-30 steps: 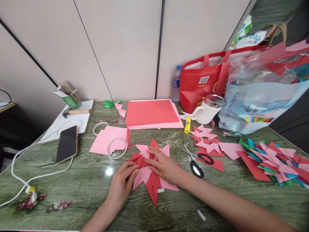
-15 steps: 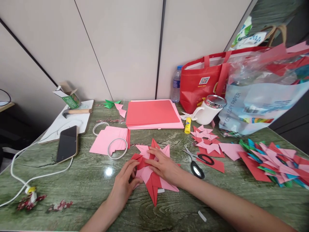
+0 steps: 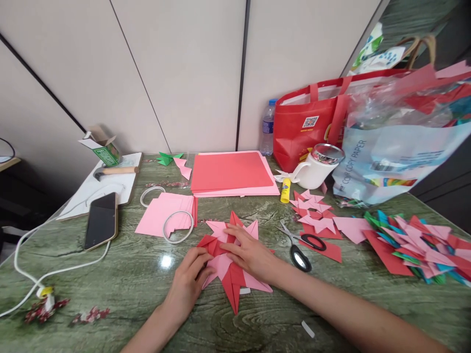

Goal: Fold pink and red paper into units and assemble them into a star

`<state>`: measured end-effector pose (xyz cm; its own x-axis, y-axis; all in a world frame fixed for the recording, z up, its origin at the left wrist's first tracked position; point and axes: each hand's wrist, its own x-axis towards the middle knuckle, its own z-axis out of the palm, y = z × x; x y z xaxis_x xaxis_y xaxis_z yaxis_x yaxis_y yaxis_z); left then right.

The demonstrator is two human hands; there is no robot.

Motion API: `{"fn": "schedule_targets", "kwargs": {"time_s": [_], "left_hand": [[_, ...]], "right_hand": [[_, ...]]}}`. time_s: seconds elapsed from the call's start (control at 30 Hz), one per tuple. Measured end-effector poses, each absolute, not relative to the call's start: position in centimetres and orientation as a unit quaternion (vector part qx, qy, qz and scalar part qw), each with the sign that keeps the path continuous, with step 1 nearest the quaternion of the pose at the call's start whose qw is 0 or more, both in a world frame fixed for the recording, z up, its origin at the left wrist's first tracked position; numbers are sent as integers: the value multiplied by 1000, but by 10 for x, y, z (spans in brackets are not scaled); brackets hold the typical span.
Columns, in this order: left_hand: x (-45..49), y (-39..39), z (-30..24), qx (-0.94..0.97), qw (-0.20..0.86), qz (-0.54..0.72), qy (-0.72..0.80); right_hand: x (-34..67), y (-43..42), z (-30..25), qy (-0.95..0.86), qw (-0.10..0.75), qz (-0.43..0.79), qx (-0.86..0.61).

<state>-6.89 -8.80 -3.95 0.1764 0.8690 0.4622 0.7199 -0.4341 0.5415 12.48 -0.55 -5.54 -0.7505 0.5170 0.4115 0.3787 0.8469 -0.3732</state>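
A folded paper star [image 3: 232,282] with alternating red and pink points lies on the table in front of me. My right hand [image 3: 252,255] rests on top of it, fingers stretched out and pressing down over its middle. At the star's left side, my left hand [image 3: 187,277] has its fingers curled around the edge, by a red point [image 3: 208,243] and the pink point below it. Part of the star is hidden under my hands. A small white strip [image 3: 245,291] shows under its lower edge.
Scissors [image 3: 299,250], a glue stick [image 3: 285,191] and a white mug [image 3: 316,166] stand or lie to the right, near folded paper stars [image 3: 423,242]. On the left are pink sheets [image 3: 156,211], tape rings [image 3: 178,240], a phone [image 3: 101,220] and a hammer [image 3: 117,170].
The fingers of my left hand have slipped down and slightly off the left red point, so more of it shows. My right hand stays on the star, nearly still.
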Motion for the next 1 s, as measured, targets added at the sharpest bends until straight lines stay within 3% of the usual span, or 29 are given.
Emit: {"fn": "schedule_targets", "kwargs": {"time_s": [0.53, 1.0], "left_hand": [[-68, -79, -38, 740, 111, 350, 564], [-57, -79, -37, 768, 41, 204, 606]], "right_hand": [[125, -6, -50, -924, 238, 161, -253], [124, -4, -54, -927, 266, 133, -229]]}}
